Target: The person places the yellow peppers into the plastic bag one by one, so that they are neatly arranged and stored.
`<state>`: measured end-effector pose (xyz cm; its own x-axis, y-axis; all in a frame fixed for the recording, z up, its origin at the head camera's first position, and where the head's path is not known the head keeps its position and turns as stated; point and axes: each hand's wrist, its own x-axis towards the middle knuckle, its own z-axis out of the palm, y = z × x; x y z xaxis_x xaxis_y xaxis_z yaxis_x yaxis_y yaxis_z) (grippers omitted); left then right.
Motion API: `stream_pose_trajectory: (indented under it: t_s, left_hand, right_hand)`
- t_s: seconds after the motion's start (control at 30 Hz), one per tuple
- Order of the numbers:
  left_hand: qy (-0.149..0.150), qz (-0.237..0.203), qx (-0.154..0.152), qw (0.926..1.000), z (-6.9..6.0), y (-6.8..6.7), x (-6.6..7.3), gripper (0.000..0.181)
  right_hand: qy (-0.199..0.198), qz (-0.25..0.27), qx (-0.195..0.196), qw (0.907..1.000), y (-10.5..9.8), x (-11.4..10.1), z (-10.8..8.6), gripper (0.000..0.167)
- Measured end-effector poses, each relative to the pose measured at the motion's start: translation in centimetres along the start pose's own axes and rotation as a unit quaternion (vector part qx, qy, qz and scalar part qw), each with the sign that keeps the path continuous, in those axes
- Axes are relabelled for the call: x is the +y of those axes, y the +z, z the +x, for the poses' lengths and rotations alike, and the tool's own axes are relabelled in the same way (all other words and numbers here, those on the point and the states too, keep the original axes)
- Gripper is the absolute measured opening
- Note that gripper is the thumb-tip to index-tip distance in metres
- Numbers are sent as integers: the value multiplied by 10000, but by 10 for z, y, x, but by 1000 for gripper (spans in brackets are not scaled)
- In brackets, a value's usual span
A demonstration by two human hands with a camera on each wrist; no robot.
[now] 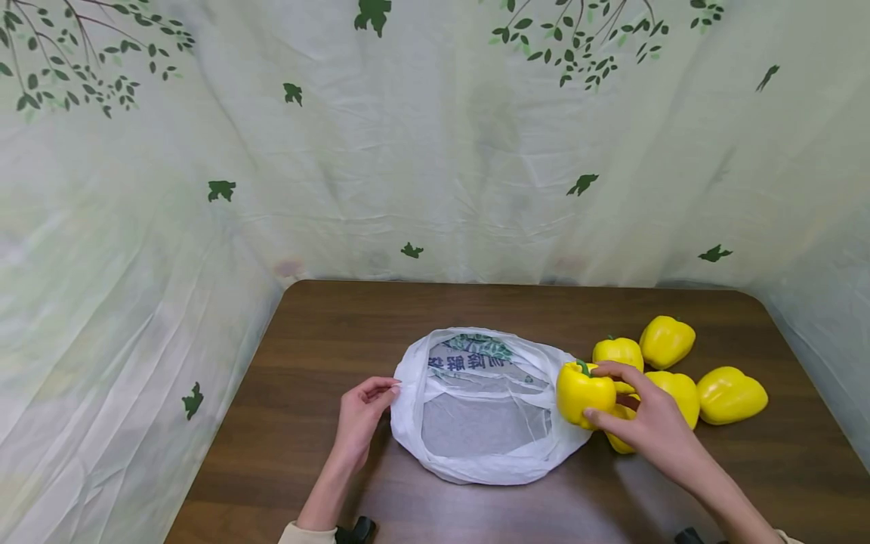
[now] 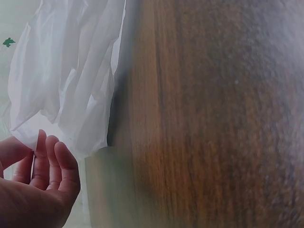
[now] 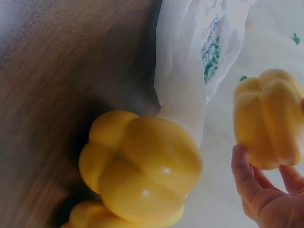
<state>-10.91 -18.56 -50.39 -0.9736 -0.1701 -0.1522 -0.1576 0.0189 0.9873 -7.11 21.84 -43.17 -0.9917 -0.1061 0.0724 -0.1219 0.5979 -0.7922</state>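
Observation:
A white plastic bag (image 1: 485,461) with green print stands on the table, its mouth spread wide. At its left rim, my left hand (image 1: 363,415) pinches the plastic between thumb and fingers; the left wrist view shows this hand (image 2: 42,185) at the bag's edge (image 2: 61,85). My right hand (image 1: 649,423) grips a yellow bell pepper (image 1: 584,397) by its sides, raised at the bag's right rim. In the right wrist view the held pepper (image 3: 268,121) is above the table, beside the bag (image 3: 180,61).
Several more yellow bell peppers lie on the table right of the bag, among them one at the back (image 1: 667,342) and one farthest right (image 1: 732,395). The brown wooden table (image 1: 292,446) is bordered by a pale leaf-printed curtain (image 1: 435,166).

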Motion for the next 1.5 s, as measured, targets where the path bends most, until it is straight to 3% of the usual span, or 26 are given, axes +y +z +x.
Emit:
stream_pose_trajectory:
  t_s: [0.17, 0.47, 0.77, 1.5]
  left_hand:
    - [-7, -30, 26, 10000, -1, 0, 1, 17]
    - [23, 65, 75, 9999, 0, 0, -2, 12]
    - [-36, 47, 147, 9999, -1, -1, -2, 11]
    - [137, 14, 112, 9998, -1, -1, -6, 8]
  right_hand:
    - [-91, 90, -278, 9995, 5, -1, 8, 58]
    - [-223, -186, -622, 9976, 13, -8, 21, 57]
    - [-353, 49, -884, 9954, 22, -7, 37, 57]
    - [-202, 36, -1281, 9915, 38, -7, 70, 59]
